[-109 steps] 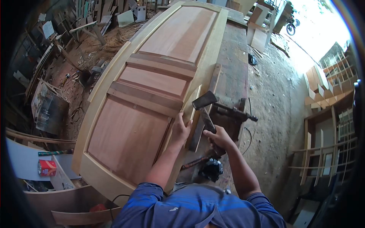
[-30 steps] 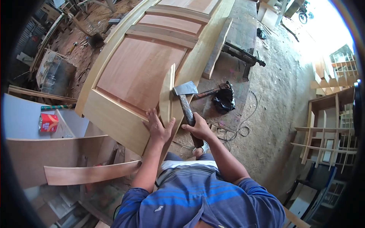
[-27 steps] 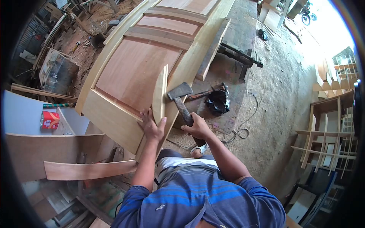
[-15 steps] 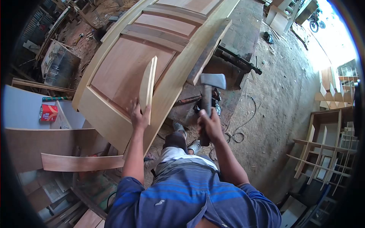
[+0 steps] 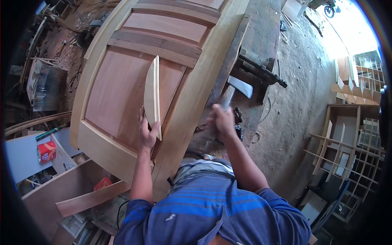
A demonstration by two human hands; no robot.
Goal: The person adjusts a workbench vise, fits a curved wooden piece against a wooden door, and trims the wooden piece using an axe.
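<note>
My left hand [image 5: 148, 131] grips the lower end of a curved wooden moulding strip [image 5: 152, 92], flat on one side and bowed on the other. The strip points away from me, over the lower panel [image 5: 118, 90] of a panelled wooden door [image 5: 185, 96]. Whether it touches the panel I cannot tell. To the right of the door, my right hand [image 5: 223, 122] is closed round the wooden handle of a hatchet [image 5: 240, 86]. The hatchet's metal head is raised above the workbench side, apart from the strip. Part of the handle is hidden by my fingers.
The door lies on a worn wooden bench [image 5: 261, 32] with a dark metal clamp [image 5: 261, 70] at its side. At left stand a pale box with a red packet [image 5: 47, 152] and a curved board [image 5: 92, 199]. Wooden shelving frames [image 5: 345, 139] stand at right.
My view has shifted nearer the door. The hatchet has swung from upright to tilted, its head moving right, and my right hand has risen. The strip stays in my left hand.
</note>
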